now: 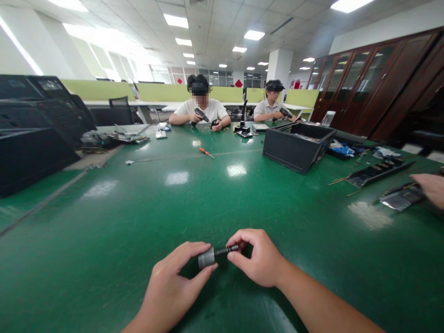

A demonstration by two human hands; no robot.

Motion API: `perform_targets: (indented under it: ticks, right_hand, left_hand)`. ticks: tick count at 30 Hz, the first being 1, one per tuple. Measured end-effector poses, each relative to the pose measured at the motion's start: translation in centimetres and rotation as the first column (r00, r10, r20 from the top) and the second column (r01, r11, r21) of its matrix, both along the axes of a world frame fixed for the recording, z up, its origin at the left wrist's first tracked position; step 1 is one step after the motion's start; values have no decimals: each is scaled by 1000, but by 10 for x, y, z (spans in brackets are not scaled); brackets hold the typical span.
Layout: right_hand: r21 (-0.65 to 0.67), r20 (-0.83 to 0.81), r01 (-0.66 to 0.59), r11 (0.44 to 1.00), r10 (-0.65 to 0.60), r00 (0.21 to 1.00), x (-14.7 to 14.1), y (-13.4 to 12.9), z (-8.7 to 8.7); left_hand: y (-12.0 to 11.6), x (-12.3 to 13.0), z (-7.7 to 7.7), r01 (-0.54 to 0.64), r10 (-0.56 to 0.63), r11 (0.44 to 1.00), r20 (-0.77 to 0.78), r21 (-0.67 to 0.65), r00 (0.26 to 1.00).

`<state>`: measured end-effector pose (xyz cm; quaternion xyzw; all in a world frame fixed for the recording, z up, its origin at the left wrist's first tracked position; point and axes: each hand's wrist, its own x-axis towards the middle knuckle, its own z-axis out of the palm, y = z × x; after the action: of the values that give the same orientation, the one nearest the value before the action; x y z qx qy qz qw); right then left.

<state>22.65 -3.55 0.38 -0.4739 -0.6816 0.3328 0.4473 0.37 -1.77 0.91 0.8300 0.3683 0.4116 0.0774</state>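
Between thumb and fingers, my left hand (180, 280) grips a grey metal cylinder (207, 258) low in the middle of the view. A thin dark shaft (222, 251) sticks out of the cylinder's right end. My right hand (258, 256) pinches the ringed far end of that shaft between thumb and index finger. Both hands hold the piece just above the green tabletop (194, 203).
An orange screwdriver (205, 151) lies farther back. A black crate (294, 145) stands back right, with dark trays (376, 172) beyond it. Two people (201, 108) with power tools sit opposite. Another person's hand (430, 188) is at the right edge; black boxes (33, 157) stand left.
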Motion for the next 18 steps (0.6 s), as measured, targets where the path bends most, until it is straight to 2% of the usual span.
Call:
perform_targets:
  ticks: [18]
  right_hand:
    - [1,-6,10,1000,-10,1000,1,1,0]
  left_hand:
    - [0,-3,-2,-10,11,1000,-9,19,1000]
